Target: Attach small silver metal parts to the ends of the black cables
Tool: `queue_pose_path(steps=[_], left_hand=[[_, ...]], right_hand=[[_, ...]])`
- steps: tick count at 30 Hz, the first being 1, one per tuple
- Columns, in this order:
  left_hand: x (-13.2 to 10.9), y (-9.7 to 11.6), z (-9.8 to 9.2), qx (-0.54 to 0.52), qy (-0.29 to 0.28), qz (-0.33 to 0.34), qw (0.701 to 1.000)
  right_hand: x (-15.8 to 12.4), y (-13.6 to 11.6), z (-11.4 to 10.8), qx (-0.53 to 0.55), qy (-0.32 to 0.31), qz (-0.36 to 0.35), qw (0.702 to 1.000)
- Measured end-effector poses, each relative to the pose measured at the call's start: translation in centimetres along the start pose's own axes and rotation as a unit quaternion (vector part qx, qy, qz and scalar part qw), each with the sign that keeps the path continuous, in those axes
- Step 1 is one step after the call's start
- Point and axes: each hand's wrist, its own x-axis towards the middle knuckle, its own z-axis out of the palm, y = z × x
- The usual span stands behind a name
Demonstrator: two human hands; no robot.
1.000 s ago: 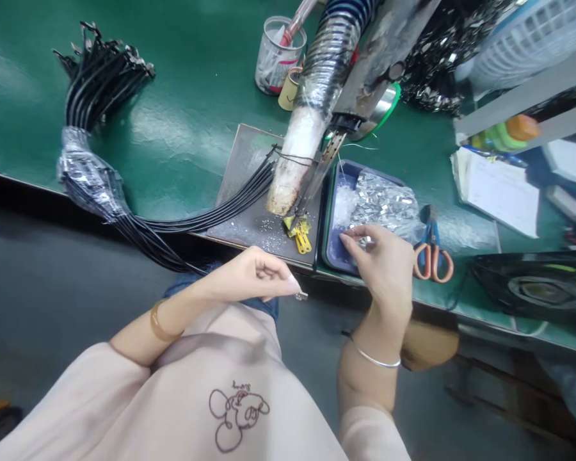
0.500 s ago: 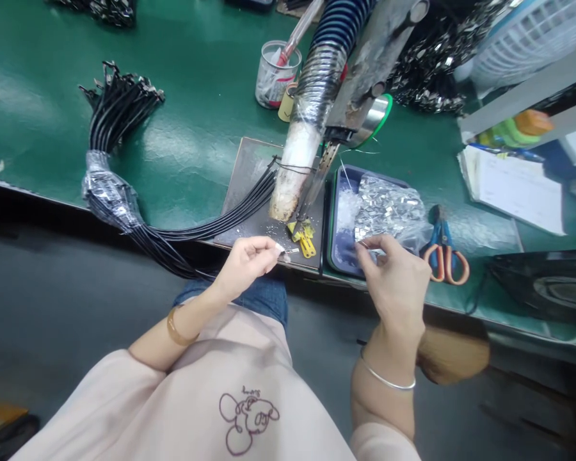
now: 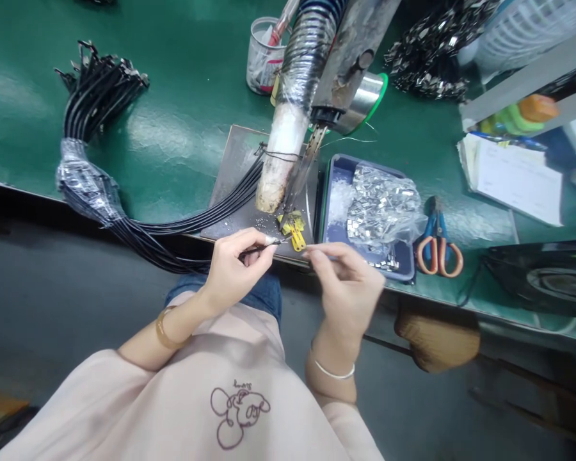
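Note:
My left hand [image 3: 240, 259] is closed in a pinch on a black cable [image 3: 279, 242], whose thin bare end points right below a small yellow fixture [image 3: 294, 229]. To its right, my right hand [image 3: 348, 275] has thumb and fingertips pressed together on something small, too tiny to make out. The fingertips of both hands are a short way apart at the front edge of a dark plate [image 3: 237, 150]. A soldering iron [image 3: 304, 169] points down at the yellow fixture. Several black cables [image 3: 240, 202] run across the plate from a plastic-wrapped bundle [image 3: 89, 182].
A blue tray [image 3: 333, 221] holds a bag of small metal pieces [image 3: 381, 208]. Pliers with orange handles [image 3: 439, 246] lie to its right. A ribbed hose [image 3: 300, 70] hangs above the plate, beside a solder spool [image 3: 360, 105] and a clear cup [image 3: 262, 64].
My right hand has moved left from the tray toward my left hand, its fingertips pinched. My left hand has shifted slightly, with the cable end now under the yellow fixture. The whole view shifts slightly.

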Motion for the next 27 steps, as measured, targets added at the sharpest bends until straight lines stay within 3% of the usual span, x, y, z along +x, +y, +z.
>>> queue_pose_path(steps=[4, 10, 18, 21, 25, 27], left_hand=[[-0.2, 0.0, 0.0, 0.055, 0.007, 0.071, 0.996], [-0.2, -0.6, 0.1, 0.097, 0.011, 0.135, 0.986], [-0.2, -0.6, 0.2, 0.107, 0.011, 0.153, 0.982], [-0.2, -0.7, 0.2, 0.11, 0.009, 0.161, 0.981], [-0.2, -0.7, 0.1, 0.114, -0.008, 0.176, 0.978], [-0.1, -0.7, -0.1, 0.091, -0.027, 0.154, 0.983]], right_hand=[[-0.4, -0.3, 2.0, 0.013, -0.035, -0.018, 0.999], [-0.4, 0.4, 2.2, 0.034, -0.058, 0.001, 0.998], [-0.3, 0.1, 2.2, 0.057, -0.075, 0.013, 0.995], [-0.2, 0.0, 2.2, 0.021, -0.073, -0.014, 0.997], [-0.3, -0.1, 2.1, -0.091, -0.062, -0.1, 0.989], [-0.3, -0.1, 1.9, -0.113, -0.053, -0.132, 0.983]])
